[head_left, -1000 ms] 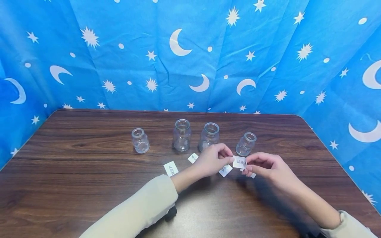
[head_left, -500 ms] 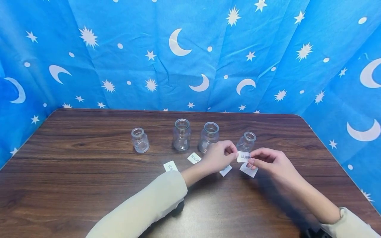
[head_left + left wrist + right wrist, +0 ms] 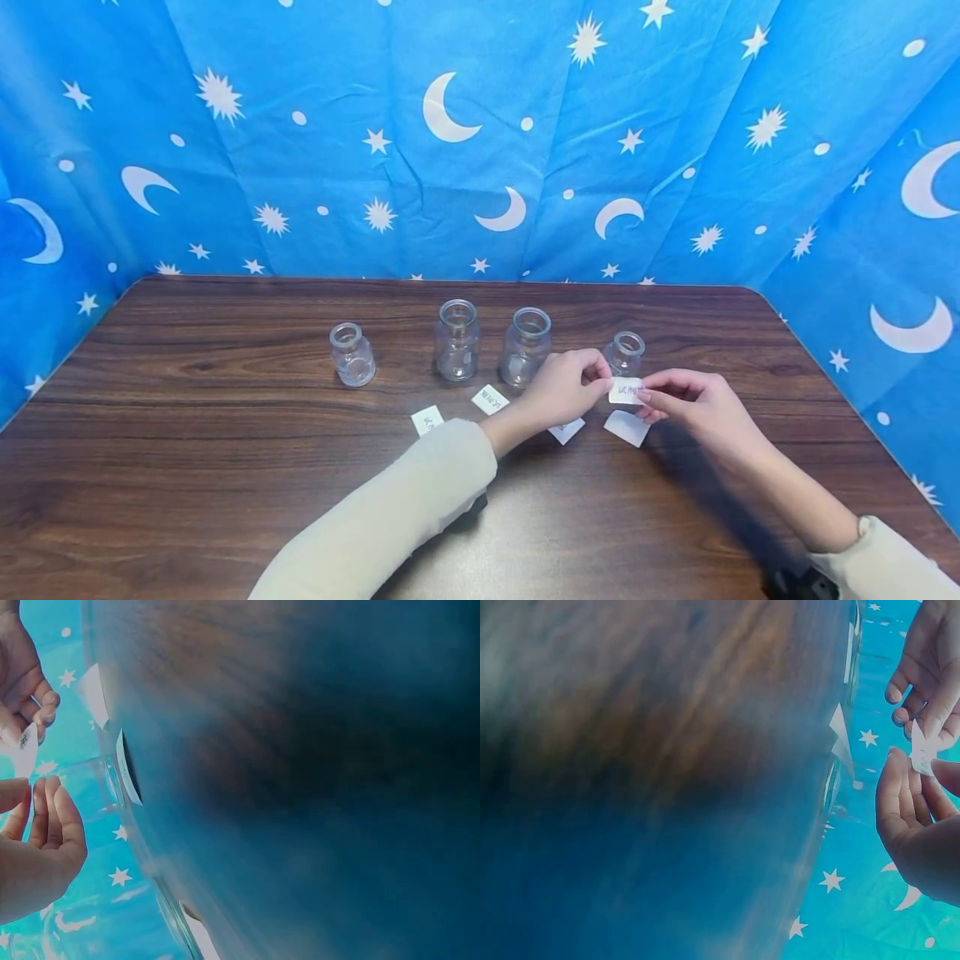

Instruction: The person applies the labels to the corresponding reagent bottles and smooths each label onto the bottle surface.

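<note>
Both hands hold one small white label with handwriting (image 3: 625,391) in front of the small right-hand jar (image 3: 624,354). My left hand (image 3: 564,387) pinches its left edge and my right hand (image 3: 693,406) its right edge. In the left wrist view the label (image 3: 28,752) stands between my left hand (image 3: 45,851) and the other hand (image 3: 22,682). From the right wrist, the label (image 3: 922,754) shows between the fingertips of my right hand (image 3: 919,825) and the left hand (image 3: 934,675). A blank-looking white piece (image 3: 627,427) lies just below on the table.
Two larger glass jars (image 3: 457,342) (image 3: 526,348) stand mid-table, and a small jar (image 3: 352,356) is at their left. Other written labels (image 3: 490,399) (image 3: 427,420) (image 3: 567,431) lie in front of them, some partly behind the left arm. A blue patterned cloth (image 3: 337,125) hangs behind the table.
Both hands have moved right and slightly away with the label, bringing it over the front of the small right-hand jar. The white piece beneath is more exposed.
</note>
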Tool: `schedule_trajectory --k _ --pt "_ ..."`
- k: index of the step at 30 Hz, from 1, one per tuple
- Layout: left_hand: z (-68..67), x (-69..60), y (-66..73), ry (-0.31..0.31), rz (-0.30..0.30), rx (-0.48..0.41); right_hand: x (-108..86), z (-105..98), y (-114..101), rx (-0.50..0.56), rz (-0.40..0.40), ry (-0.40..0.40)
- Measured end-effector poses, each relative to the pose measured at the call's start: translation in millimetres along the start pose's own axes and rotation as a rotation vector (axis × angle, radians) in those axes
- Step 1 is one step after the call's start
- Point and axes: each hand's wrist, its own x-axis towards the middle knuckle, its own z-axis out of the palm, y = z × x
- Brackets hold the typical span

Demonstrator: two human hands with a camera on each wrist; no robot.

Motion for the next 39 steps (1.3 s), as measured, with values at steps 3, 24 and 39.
schedule_trajectory --k 3,24,39 --pt "0.2 1.9 1.1 0.004 0.001 0.029 2.4 -1 1 -0.013 -0.019 0.006" --pt "2.8 8.6 1.1 -0.014 -0.049 0.092 14.4 -5 6 -0.067 0.023 -0.030" --pt "15.7 4.6 -7.6 0.019 -0.008 0.194 12.1 3 23 -0.148 -0.012 0.026"
